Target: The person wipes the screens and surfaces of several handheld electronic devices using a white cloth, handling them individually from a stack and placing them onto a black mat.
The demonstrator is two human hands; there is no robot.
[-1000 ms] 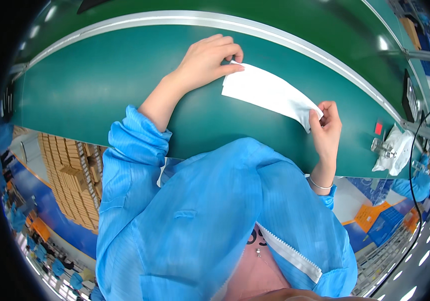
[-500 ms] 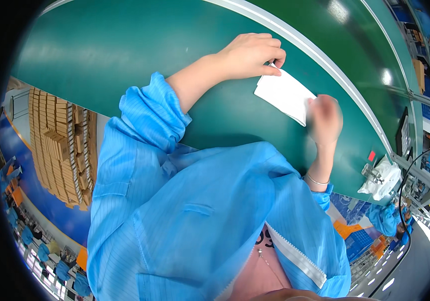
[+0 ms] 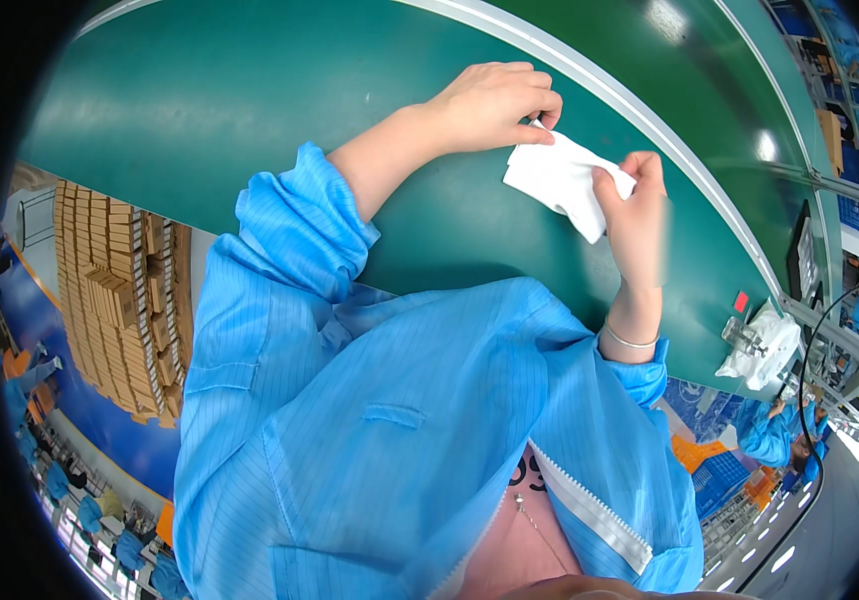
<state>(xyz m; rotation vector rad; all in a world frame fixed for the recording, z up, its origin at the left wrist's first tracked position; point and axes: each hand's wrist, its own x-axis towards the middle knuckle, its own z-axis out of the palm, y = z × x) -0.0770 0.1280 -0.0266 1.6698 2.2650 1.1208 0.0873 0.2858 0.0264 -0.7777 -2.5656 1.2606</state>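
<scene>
A folded white cloth [image 3: 561, 178] is stretched between my hands over the green tabletop [image 3: 429, 220]. At its far left corner my left hand [image 3: 494, 108] is closed, thumb and fingers pinching the edge. My right hand [image 3: 637, 222] grips the right end between thumb and fingers, and that end is lifted and creased. The cloth's near right corner hangs down in a fold. Part of my right hand is smeared by motion.
A pale metal rail [image 3: 639, 105] runs along the table's far side. To the right are a small red tag [image 3: 740, 301], a white plastic bag [image 3: 771, 345] and a black cable [image 3: 801, 400]. Stacked brown cartons [image 3: 109, 300] stand beyond the left edge.
My right hand has moved up and closed on the cloth's right end. The cloth went from lying smooth to bunched and partly raised. My left hand has shifted only slightly.
</scene>
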